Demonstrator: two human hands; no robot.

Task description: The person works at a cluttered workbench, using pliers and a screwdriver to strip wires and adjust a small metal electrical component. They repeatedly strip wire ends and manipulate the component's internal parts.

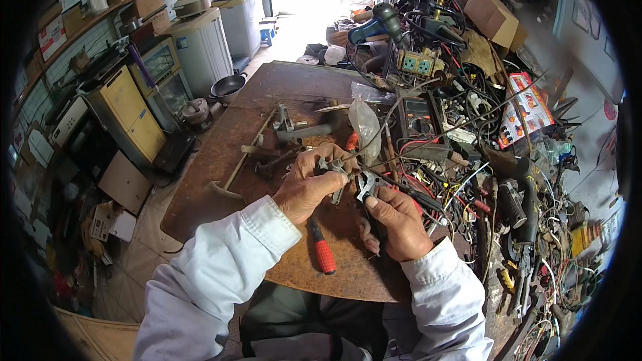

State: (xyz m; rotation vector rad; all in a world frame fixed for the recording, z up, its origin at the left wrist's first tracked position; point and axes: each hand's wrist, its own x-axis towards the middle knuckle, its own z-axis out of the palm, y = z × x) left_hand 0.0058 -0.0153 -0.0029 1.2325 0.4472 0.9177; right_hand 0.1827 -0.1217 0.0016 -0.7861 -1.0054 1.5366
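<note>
My left hand (pixel 311 184) is closed on a small grey metal part (pixel 332 168), pinched between thumb and fingers above the table. Long thin dark cables (pixel 394 113) run from near that part up and to the right. My right hand (pixel 400 224) grips a hand tool that looks like pliers, with a silver head (pixel 366 186) pointing at the metal part. Its handles are mostly hidden in my palm. Whether the tool touches the part, I cannot tell. Below my left hand lies a screwdriver with a red handle (pixel 324 254).
The brown worktable (pixel 207 160) carries a hammer (pixel 226 191), metal pieces (pixel 286 120) and a clear plastic bag (pixel 364 130). At right are a multimeter (pixel 420 117), a power socket block (pixel 418 65) and heaped wires and tools. Appliances and a black pan (pixel 229 85) stand left.
</note>
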